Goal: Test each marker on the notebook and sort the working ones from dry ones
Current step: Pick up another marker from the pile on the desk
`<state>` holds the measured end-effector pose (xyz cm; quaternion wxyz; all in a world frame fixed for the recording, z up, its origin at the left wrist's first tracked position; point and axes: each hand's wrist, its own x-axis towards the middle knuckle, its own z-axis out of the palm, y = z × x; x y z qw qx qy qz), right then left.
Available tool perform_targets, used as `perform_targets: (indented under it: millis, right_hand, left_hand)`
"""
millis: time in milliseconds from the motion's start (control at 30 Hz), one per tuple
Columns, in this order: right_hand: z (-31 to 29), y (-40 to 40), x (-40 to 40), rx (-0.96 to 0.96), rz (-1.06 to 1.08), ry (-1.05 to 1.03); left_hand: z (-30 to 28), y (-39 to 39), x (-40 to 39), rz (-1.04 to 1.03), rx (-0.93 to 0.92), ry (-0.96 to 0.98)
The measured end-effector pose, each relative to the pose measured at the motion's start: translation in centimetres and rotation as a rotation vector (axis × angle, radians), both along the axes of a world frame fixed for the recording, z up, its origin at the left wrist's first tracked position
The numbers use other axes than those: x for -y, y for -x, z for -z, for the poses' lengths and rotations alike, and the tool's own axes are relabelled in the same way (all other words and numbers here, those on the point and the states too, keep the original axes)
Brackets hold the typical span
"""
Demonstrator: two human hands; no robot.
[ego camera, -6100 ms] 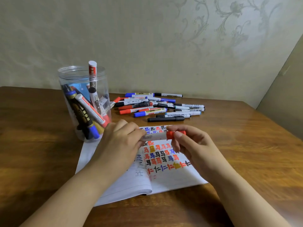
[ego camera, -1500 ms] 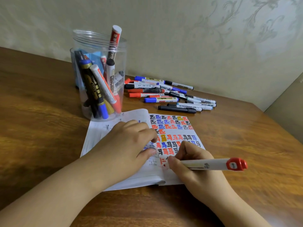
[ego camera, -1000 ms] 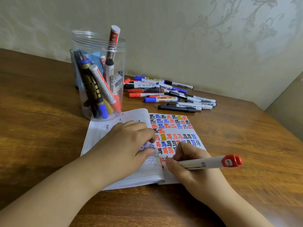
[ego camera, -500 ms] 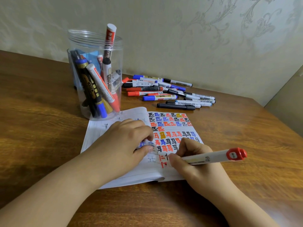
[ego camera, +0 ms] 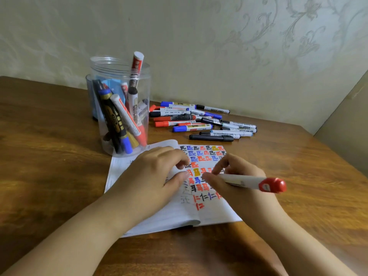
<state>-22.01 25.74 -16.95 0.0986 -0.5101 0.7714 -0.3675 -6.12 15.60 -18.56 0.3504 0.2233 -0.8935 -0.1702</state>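
An open notebook (ego camera: 175, 214) lies on the wooden table, its right page filled with rows of red, blue, black and yellow test marks. My right hand (ego camera: 237, 186) grips a white marker with a red cap on its rear end (ego camera: 256, 183), tip end hidden behind my fingers above the page. My left hand (ego camera: 153, 176) rests on the left page with curled fingers, holding the notebook down. A fresh red mark (ego camera: 199, 206) sits below the last row.
A clear plastic jar (ego camera: 119, 108) with several markers stands behind the notebook on the left. A pile of several loose markers (ego camera: 199, 122) lies behind the notebook near the wall. A panel (ego camera: 346, 132) borders the table on the right.
My right hand has lifted the marker off the bottom of the page and moved up and right over the marks. A new red mark now shows below the last row.
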Motion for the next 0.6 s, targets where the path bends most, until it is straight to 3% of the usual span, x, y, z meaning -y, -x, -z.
perform_targets:
  millis: [100,200,333,600]
  right_hand:
    - [-1.3,0.0,1.3,-0.222,-0.039,-0.078]
    - [-1.4,-0.2,2.4,-0.389,-0.011,0.004]
    - [-0.5,-0.5,3.0,-0.378,0.031,0.081]
    - [0.9,1.2,1.7,-0.403,-0.018,0.226]
  left_hand:
    - [-0.8,-0.4,-0.6,0.076,-0.185,-0.160]
    - [-1.4,-0.8,-0.9,0.245,-0.234,-0.384]
    - [-1.7,-0.8,-1.2,0.388,-0.149,-0.526]
    - [-1.3,-0.2,-1.5,0.434,-0.107,-0.707]
